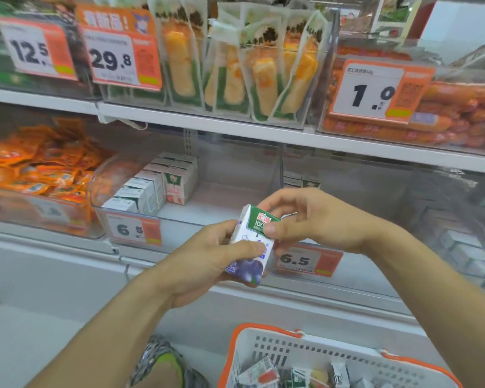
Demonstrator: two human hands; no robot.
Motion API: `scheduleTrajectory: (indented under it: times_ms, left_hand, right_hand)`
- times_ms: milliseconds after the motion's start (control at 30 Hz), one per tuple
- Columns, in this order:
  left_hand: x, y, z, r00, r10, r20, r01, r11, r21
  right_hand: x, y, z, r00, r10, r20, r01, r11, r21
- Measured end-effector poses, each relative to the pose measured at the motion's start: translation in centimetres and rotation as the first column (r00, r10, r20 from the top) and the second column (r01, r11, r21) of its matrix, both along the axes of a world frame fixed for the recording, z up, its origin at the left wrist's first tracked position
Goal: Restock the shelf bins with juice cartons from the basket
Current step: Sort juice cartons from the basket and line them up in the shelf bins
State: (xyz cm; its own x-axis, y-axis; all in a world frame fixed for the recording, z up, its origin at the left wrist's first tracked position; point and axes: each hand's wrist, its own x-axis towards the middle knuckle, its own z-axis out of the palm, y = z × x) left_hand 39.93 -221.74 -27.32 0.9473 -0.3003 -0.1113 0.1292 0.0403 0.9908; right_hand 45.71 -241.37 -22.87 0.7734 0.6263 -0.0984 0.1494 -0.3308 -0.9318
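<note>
A small white juice carton (254,242) with a green top and blueberry print is held in front of the lower shelf. My left hand (207,261) grips its lower half from the left. My right hand (317,219) pinches its green top corner from the right. Behind it stands a clear shelf bin (179,219) with several white cartons (151,186) lined up at its left side. The neighbouring clear bin (375,270) to the right carries a 6.5 price tag. A white basket (263,348) with an orange rim sits at the bottom, holding several cartons (266,373).
An orange snack bin (39,175) fills the left of the lower shelf. The upper shelf (235,130) carries corn packs (235,68) and red sausages (459,113) behind price tags. More cartons (465,247) show at the far right. My shoe (163,359) is beside the basket.
</note>
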Motion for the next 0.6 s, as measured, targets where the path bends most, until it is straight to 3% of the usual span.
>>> scheduleTrajectory:
  times_ms: [267,367,500,600]
  left_hand:
    - [0.6,-3.3,0.4,0.992,-0.031,0.123,0.026,0.999,0.048]
    - [0.8,-7.2,0.6,0.976,0.065,0.209,-0.075,0.996,0.04]
    - [1.6,-13.4,-0.4,0.85,0.167,0.5,-0.297,0.936,0.191]
    - [2.1,-18.8,-2.0,0.731,0.0,0.682,-0.313,0.889,0.336]
  right_hand:
    - [-2.4,-4.3,-1.0,0.973,-0.229,-0.025,0.229,0.949,0.216]
    - [-4.3,-9.5,-1.5,0.933,-0.359,0.01,0.339,0.891,0.302]
    - [-7.5,-17.7,-1.8,0.842,-0.533,0.079,0.474,0.803,0.362]
    - [-9.8,-23.7,-1.7,0.735,-0.669,0.109,0.561,0.69,0.457]
